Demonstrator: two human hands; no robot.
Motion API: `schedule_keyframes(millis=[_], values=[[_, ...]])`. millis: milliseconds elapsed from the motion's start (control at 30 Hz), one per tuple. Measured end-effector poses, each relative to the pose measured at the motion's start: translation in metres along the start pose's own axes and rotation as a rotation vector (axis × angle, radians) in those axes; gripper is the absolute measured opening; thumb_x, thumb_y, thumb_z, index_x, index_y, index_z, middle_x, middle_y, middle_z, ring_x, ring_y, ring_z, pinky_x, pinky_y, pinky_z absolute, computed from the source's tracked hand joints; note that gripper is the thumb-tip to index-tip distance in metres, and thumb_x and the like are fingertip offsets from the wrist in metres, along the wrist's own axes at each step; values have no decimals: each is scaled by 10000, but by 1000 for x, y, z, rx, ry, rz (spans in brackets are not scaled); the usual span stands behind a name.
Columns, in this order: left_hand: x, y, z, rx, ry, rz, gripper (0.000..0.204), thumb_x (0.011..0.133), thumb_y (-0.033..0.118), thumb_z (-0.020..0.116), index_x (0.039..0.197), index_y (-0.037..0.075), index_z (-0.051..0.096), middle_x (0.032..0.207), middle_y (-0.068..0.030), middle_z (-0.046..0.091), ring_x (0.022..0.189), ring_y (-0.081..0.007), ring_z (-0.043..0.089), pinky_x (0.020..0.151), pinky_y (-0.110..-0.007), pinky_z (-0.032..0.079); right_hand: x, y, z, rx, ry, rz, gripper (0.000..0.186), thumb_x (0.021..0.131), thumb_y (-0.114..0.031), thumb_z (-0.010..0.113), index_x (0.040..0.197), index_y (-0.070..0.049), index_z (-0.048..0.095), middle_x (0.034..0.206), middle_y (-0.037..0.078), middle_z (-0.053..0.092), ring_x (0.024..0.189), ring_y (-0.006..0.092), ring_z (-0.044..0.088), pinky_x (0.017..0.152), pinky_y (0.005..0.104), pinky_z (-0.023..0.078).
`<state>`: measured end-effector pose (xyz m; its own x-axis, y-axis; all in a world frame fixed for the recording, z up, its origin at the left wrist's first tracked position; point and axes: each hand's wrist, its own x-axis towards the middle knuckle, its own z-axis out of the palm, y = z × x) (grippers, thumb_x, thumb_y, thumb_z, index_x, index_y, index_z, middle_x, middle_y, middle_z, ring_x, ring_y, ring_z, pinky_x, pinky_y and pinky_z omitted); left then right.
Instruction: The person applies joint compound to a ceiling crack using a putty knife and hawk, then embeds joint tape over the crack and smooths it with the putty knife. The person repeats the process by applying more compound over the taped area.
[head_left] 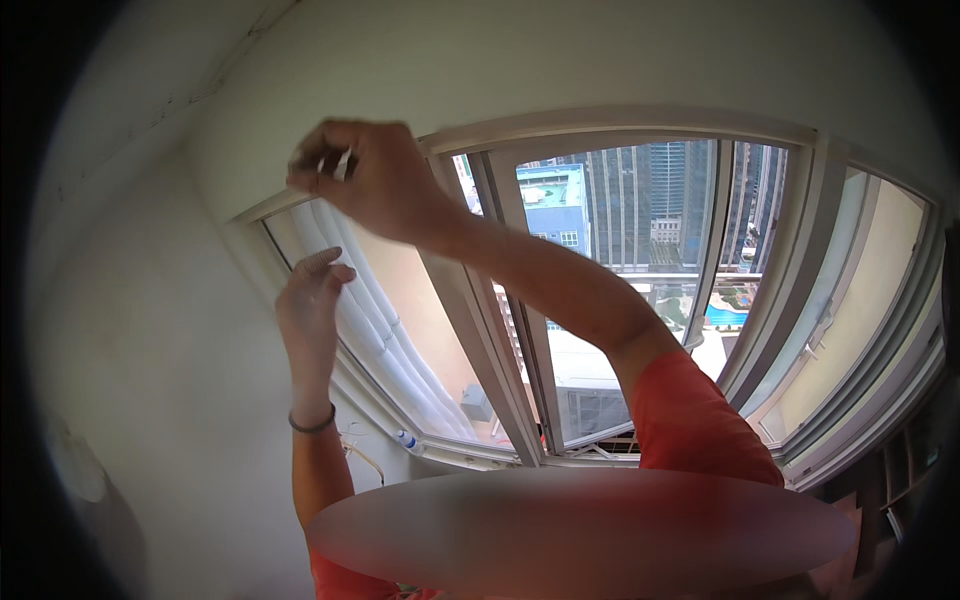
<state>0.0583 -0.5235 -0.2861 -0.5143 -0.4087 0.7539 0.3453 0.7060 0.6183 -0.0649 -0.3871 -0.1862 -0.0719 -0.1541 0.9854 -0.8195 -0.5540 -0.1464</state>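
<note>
A pale wall (150, 300) fills the left side. Just right of it, the left hand (308, 305) is raised, a dark band (313, 420) around its wrist. Its grip looks released: thumb and bent fingertips stand slightly apart, with a gap between them. Beyond and a little to the right, the right hand (390, 180) reaches across to the left, near the far edge of the window frame (480, 330). Its fingers curl toward the thumb; it is blurred, and I cannot tell whether this grip holds anything.

The white curtain (375, 340), nearest to both hands, hangs in folds behind them at the left window section; which side of the glass it is on, I cannot tell. A small blue-and-white object (407, 440) lies near its lower end. Farther right, tall buildings (670, 200) show through the glass, then the red sleeve (690, 420) of the right arm and a blue pool (725, 316) outside.
</note>
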Motion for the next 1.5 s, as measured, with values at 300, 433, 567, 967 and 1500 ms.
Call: schedule_keyframes(millis=[300,433,567,967,1500], values=[[211,88,-40,422,94,596,202,998,151,604,1075,1,715,872,-68,726,800,-119,678,797,-269,531,131,-32,-158,-775,325,-428,202,875,-234,751,902,-35,725,856,140,733,738,310,662,699,438,510],[269,108,-16,546,201,777,217,996,200,586,1090,72,733,874,-74,730,790,-161,691,771,-303,538,149,-17,-198,-1039,418,-614,227,873,-276,727,927,-55,738,893,135,732,819,352,654,761,475,492],[301,109,-36,801,231,1130,247,1002,221,544,1108,93,727,902,-73,726,787,-215,687,744,-357,535,151,-6,-194,-1192,494,-580,218,898,-290,696,945,-82,743,975,110,735,900,347,637,779,499,462],[358,85,-36,1061,579,925,400,1003,475,546,1104,132,726,1020,-169,742,940,-399,708,797,-497,566,162,-11,-201,-1265,540,-568,233,908,-292,684,1018,-102,762,1079,88,719,999,317,619,830,509,438],[336,100,-13,954,643,671,583,970,690,482,1170,204,734,990,-99,768,938,-367,730,789,-483,586,162,-17,-202,-1354,537,-502,217,912,-295,684,954,-97,761,1034,86,732,970,316,621,862,489,421]])
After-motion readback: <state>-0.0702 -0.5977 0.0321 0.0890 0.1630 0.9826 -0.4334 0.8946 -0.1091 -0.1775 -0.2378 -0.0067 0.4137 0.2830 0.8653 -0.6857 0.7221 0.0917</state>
